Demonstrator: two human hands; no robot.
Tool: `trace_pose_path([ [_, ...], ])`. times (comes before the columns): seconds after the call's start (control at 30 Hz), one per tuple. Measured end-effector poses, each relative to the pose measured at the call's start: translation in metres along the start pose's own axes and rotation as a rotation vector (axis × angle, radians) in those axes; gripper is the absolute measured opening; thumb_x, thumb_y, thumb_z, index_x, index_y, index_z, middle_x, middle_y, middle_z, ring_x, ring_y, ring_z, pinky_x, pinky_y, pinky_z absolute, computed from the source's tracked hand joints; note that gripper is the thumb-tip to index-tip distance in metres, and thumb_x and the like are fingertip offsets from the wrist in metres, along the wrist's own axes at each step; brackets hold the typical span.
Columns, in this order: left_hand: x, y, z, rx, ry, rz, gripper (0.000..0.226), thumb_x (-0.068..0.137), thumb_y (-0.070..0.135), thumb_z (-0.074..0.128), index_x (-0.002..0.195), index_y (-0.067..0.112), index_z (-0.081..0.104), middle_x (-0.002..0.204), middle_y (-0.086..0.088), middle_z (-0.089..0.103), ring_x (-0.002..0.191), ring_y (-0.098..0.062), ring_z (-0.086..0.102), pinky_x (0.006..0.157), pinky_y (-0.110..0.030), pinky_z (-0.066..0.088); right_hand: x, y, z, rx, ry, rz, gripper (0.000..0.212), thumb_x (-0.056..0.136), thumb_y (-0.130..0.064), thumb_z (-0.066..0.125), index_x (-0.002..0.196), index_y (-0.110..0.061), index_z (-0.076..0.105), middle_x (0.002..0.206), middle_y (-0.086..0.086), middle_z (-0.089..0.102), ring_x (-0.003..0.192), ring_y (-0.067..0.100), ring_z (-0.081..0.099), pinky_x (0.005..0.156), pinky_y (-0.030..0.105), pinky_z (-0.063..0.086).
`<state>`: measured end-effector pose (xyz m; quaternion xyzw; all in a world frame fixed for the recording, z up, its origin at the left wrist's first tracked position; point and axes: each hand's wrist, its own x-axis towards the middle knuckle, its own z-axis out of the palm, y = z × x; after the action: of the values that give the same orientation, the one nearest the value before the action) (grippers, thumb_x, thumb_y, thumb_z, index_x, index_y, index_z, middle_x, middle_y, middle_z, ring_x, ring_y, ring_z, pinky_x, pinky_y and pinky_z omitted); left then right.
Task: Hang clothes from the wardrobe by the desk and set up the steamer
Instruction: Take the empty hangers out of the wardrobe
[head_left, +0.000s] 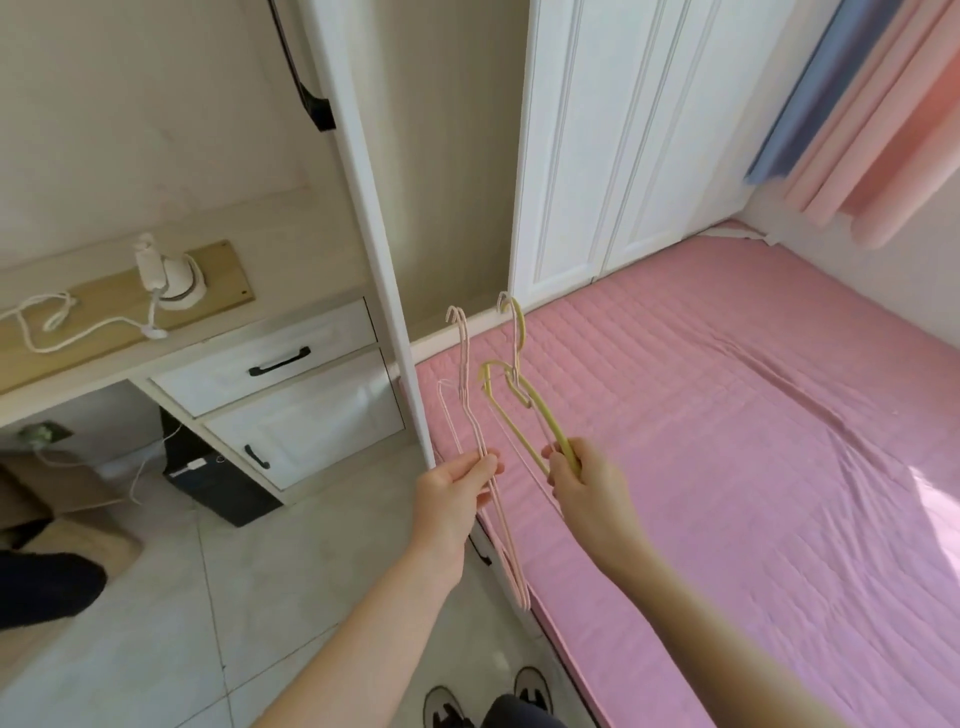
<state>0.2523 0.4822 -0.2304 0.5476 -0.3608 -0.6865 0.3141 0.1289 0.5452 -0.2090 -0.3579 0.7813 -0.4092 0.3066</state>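
My left hand (457, 493) pinches a pair of thin pink hangers (465, 395), hooks pointing up, their lower ends hanging past my wrist. My right hand (584, 486) grips a bunch of yellow hangers (524, 405) with a few pale ones among them. Both bunches are held up over the edge of the pink bed (753, 441). The open white wardrobe door (374, 234) stands just left of my left hand. A white handheld steamer (169, 278) sits on the desk (124, 306) at the left, its cord coiled beside it.
White desk drawers with black handles (280, 361) sit under the desktop, and a black computer tower (218, 478) stands on the tiled floor below. Closed white wardrobe doors (623, 145) rise behind the bed. Pink and blue curtains (872, 104) hang at the upper right.
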Motion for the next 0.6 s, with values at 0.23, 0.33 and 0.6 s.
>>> trace_pose_path([
  [0.23, -0.039, -0.028, 0.013, -0.047, 0.114, -0.025, 0.016, 0.084, 0.017, 0.071, 0.099, 0.016, 0.075, 0.089, 0.003, 0.068, 0.081, -0.013, 0.054, 0.083, -0.027, 0.048, -0.030, 0.017, -0.012, -0.021, -0.161, -0.043, 0.017, 0.097, -0.024, 0.044, 0.088, -0.017, 0.056, 0.080, -0.002, 0.067, 0.076, 0.019, 0.062, 0.073, 0.043, 0.053],
  [0.33, -0.054, -0.034, 0.023, -0.101, 0.164, -0.032, 0.011, 0.083, 0.017, 0.072, 0.094, 0.019, 0.073, 0.093, 0.006, 0.070, 0.085, -0.012, 0.057, 0.087, -0.028, 0.047, -0.041, 0.021, -0.019, -0.006, -0.238, -0.044, 0.019, 0.096, -0.022, 0.043, 0.088, -0.011, 0.056, 0.080, 0.001, 0.067, 0.076, 0.021, 0.063, 0.069, 0.037, 0.051],
  [0.6, -0.081, -0.052, 0.032, -0.199, 0.250, -0.022, 0.008, 0.082, 0.015, 0.072, 0.090, 0.016, 0.075, 0.070, 0.009, 0.069, 0.068, -0.007, 0.057, 0.072, -0.022, 0.045, -0.060, 0.037, -0.025, -0.051, -0.408, -0.140, 0.020, 0.094, -0.022, 0.049, 0.081, -0.011, 0.060, 0.068, -0.002, 0.068, 0.055, 0.000, 0.058, 0.051, 0.014, 0.042],
])
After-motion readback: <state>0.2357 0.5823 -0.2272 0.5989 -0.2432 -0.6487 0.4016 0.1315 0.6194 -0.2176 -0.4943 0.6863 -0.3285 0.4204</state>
